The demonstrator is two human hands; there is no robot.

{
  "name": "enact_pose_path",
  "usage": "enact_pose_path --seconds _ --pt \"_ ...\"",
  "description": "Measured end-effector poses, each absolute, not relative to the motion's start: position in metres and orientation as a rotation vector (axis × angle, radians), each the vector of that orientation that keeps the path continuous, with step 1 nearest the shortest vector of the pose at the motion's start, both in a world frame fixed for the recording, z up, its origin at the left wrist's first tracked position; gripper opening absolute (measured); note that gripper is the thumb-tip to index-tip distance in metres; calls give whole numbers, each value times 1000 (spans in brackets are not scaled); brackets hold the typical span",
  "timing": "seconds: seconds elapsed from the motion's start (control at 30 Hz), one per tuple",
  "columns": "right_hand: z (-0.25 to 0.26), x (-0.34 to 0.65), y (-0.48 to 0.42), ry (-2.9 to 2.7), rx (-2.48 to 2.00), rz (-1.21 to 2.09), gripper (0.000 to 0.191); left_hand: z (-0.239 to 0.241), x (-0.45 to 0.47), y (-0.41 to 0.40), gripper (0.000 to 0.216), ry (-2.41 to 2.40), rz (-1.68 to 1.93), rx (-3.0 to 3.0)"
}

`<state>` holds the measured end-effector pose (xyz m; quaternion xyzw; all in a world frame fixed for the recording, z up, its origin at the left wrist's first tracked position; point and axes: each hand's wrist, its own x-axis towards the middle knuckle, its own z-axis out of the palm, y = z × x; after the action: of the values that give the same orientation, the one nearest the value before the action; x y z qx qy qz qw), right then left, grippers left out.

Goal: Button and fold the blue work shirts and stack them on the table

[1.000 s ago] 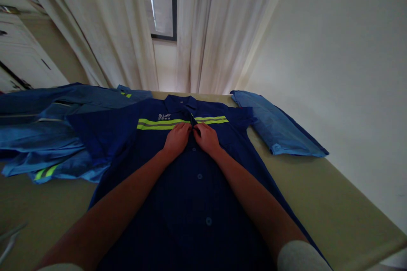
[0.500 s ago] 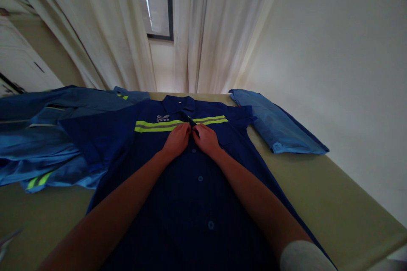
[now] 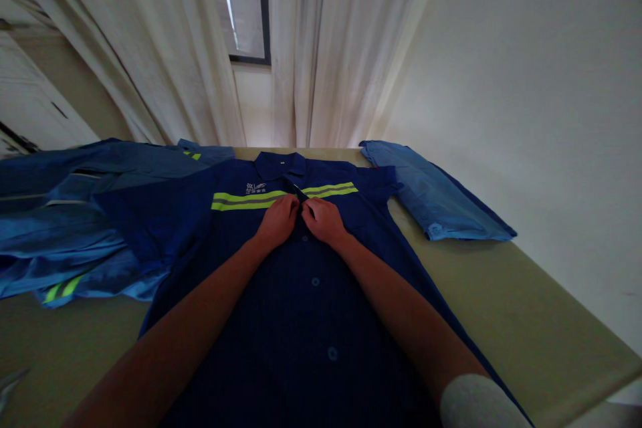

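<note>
A dark blue work shirt with a yellow-green reflective chest stripe lies flat, front up, on a pale green table. Its collar points away from me and buttons run down the middle. My left hand and my right hand meet at the placket just below the stripe. Both have their fingers curled and pinch the front edges of the shirt, fingertips almost touching each other.
A folded lighter blue shirt lies at the table's far right. A loose heap of blue work clothes covers the left side. White curtains and a window stand behind the table; a plain wall is to the right.
Both hands stay pinched at the same spot on the placket. The view has shifted slightly; the shirt has not moved.
</note>
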<state>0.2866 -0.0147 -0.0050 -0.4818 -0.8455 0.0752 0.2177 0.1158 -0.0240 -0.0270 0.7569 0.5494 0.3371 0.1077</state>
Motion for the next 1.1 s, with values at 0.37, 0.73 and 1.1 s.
enact_pose_path --seconds 0.37,0.73,1.1 --pt "1 296 8 -2200 -1290 843 28 -27 117 -25 10 1667 926 2270" --pt "-14 290 0 -2189 -1256 463 14 -21 117 -29 13 1702 936 2269" --pt "-6 287 -10 -2255 -1356 333 14 -22 116 -25 3 1682 1051 1990"
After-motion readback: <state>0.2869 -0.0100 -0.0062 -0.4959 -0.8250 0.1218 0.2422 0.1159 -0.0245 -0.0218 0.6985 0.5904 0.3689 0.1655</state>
